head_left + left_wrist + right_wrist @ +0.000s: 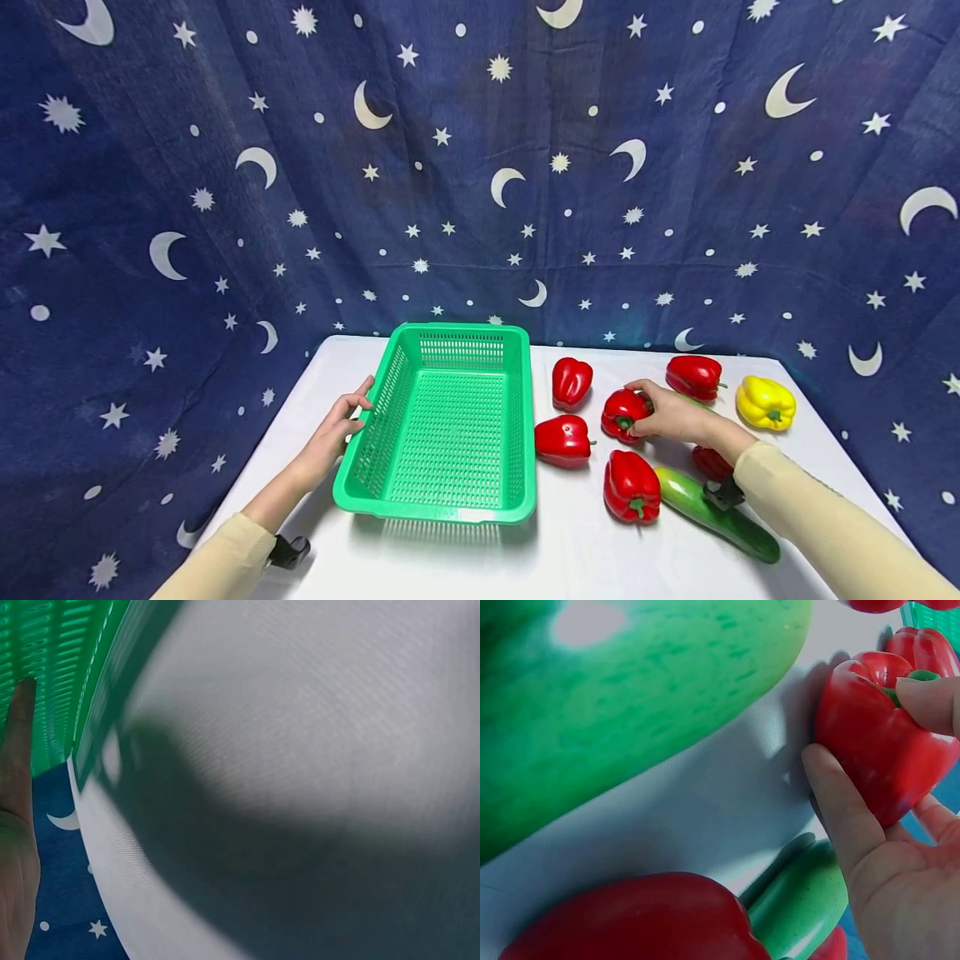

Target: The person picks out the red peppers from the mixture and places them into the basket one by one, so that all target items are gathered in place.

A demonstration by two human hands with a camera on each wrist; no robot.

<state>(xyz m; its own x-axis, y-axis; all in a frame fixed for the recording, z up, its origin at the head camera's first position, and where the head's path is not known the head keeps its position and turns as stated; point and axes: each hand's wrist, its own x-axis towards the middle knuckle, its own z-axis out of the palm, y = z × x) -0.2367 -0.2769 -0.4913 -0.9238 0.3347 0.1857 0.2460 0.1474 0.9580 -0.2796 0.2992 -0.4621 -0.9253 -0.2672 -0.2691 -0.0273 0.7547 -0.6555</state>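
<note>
My right hand point(675, 414) grips a red bell pepper point(621, 415) on the white table, its thumb by the green stem and its fingers round the side. The right wrist view shows the same bell pepper point(877, 735) between thumb and fingers. At the left side of a green plastic basket point(435, 508), my left hand point(330, 435) rests its fingers against the rim and outer wall. In the left wrist view one straight finger touches the slotted wall point(56, 645). Nothing lies in the basket.
Several other red bell peppers point(632, 486) lie right of the basket. A long green cucumber point(720, 518) lies near the right forearm, and a yellow bell pepper point(765, 403) farther right. Another green vegetable point(802, 900) is partly hidden. A starry blue curtain point(480, 208) hangs behind.
</note>
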